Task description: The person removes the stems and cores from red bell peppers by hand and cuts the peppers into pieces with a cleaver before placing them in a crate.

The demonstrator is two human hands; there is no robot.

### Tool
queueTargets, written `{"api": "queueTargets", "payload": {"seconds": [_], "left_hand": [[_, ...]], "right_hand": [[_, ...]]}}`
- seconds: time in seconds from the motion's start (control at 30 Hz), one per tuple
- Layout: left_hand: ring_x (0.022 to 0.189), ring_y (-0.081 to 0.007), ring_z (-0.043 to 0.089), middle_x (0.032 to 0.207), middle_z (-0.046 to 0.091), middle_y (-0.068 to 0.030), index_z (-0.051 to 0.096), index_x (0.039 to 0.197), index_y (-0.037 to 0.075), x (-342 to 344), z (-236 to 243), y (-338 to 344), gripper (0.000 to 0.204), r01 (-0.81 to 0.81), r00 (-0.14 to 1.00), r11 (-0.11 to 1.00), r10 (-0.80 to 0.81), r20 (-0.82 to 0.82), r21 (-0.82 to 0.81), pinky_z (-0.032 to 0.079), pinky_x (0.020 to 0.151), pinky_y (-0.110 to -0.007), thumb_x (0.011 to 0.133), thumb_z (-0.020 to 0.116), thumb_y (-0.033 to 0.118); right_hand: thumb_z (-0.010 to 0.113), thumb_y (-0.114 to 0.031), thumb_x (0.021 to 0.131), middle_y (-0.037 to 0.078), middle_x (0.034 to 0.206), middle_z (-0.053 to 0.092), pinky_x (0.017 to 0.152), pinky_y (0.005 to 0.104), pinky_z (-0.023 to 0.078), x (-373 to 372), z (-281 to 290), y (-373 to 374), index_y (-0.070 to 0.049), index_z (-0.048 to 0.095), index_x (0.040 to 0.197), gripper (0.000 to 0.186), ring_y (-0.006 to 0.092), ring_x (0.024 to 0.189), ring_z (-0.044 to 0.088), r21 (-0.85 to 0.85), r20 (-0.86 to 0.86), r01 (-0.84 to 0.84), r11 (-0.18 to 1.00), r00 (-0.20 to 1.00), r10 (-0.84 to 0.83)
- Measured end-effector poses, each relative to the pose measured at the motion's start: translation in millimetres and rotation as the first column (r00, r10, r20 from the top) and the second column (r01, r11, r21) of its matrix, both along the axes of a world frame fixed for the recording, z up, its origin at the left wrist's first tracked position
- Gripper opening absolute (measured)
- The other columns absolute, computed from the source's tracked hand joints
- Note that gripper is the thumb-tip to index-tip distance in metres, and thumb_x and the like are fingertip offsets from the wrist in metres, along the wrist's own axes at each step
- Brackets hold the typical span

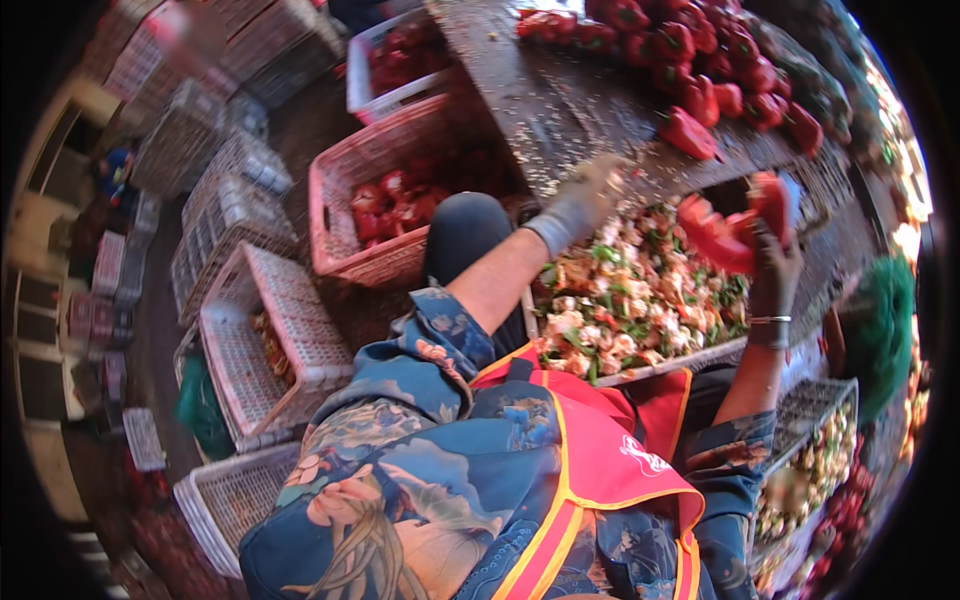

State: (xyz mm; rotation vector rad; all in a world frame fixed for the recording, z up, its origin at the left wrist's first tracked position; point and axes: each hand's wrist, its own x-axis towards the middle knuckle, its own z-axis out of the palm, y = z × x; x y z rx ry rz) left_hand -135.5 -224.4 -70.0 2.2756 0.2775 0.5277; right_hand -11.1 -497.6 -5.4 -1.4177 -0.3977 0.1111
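My right hand (pixel 777 268), in a grey glove with a band at the wrist, is closed around a red bell pepper (pixel 722 236). The pepper is split open, with one piece spreading left and another standing up by the fingers. My left hand (pixel 588 198), also gloved, is over the edge of the work table (pixel 515 75), left of the pepper. Its fingers are smeared by motion, so I cannot make out their grip. Below both hands, a crate of pepper cores (pixel 620 315), pale with green stems, rests close to my lap.
A heap of whole red peppers (pixel 690 60) lies on the seed-strewn table. At my left stand a pink crate (pixel 335 215) with red pepper pieces and a pale crate (pixel 235 325). Stacked crates (pixel 235 225) are beyond. A green net sack (pixel 885 340) is at right.
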Motion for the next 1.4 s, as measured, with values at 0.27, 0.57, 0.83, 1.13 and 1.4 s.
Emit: {"api": "queueTargets", "payload": {"seconds": [0.27, 0.57, 0.83, 1.13, 1.4], "left_hand": [[0.099, -0.0342, 0.063, 0.108, 0.066, -0.0139, 0.065, 0.111, 0.007, -3.2, -0.5, -34.4, 0.033, 0.252, 0.964, 0.961, -0.260, 0.058, 0.117, 0.049, 0.086, -0.041, 0.082, 0.073, 0.022], [0.126, -0.0341, 0.045, 0.132, 0.050, -0.0155, 0.048, 0.132, 0.008, 179.4, 26.1, 0.0, 0.073, 0.103, 0.986, 0.664, -0.166, 0.011, 0.741, 0.039, 0.102, -0.048, 0.069, 0.078, 0.029], [0.103, -0.0275, 0.063, 0.109, 0.066, -0.0145, 0.058, 0.119, 0.004, 214.2, 21.4, 10.4, 0.063, 0.246, 0.950, 0.958, -0.208, -0.233, 0.149, 0.050, 0.091, -0.041, 0.068, 0.085, 0.030], [0.107, -0.0116, 0.056, 0.117, 0.059, -0.0068, 0.044, 0.133, 0.000, 89.6, 52.7, -51.4, 0.065, 0.606, 0.772, 0.495, -0.555, 0.310, -0.622, 0.050, 0.089, -0.029, 0.087, 0.072, 0.037], [0.094, -0.0130, 0.059, 0.104, 0.064, -0.0079, 0.057, 0.120, -0.002, 69.6, 44.3, -72.8, 0.053, 0.437, 0.872, 0.815, -0.280, 0.402, -0.380, 0.049, 0.083, -0.028, 0.094, 0.061, 0.044]], "right_hand": [[0.052, -0.024, 0.099, 0.013, 0.139, 0.049, 0.095, 0.0415, 0.049, -21.2, 45.9, 96.2, -0.006, 0.035, 0.144, 0.051, 0.0275, 0.120, 0.056, 0.314, 0.120, -0.435, 0.844, 0.900, 0.419], [0.051, -0.016, 0.098, 0.013, 0.107, 0.068, 0.074, 0.0288, 0.056, 24.8, 34.8, 27.6, -0.001, 0.054, 0.128, 0.033, 0.0202, 0.087, 0.070, 0.349, -0.202, 0.075, 0.934, 0.979, -0.003], [0.059, -0.013, 0.094, 0.010, 0.105, 0.066, 0.071, 0.0237, 0.053, 29.7, 26.1, 31.0, 0.002, 0.050, 0.129, 0.039, 0.0141, 0.084, 0.067, 0.204, -0.221, 0.123, 0.971, 0.972, -0.077], [0.075, -0.014, 0.084, 0.010, 0.110, 0.065, 0.087, 0.0290, 0.050, 19.7, -10.0, 71.3, 0.004, 0.055, 0.122, 0.047, 0.0143, 0.098, 0.062, 0.194, -0.112, -0.066, 0.979, 0.990, 0.089], [0.074, -0.014, 0.084, 0.005, 0.098, 0.067, 0.078, 0.0253, 0.050, 5.9, -22.7, 82.6, 0.002, 0.064, 0.108, 0.031, 0.0101, 0.085, 0.061, 0.280, -0.156, 0.064, 0.958, 0.988, -0.020]]}}
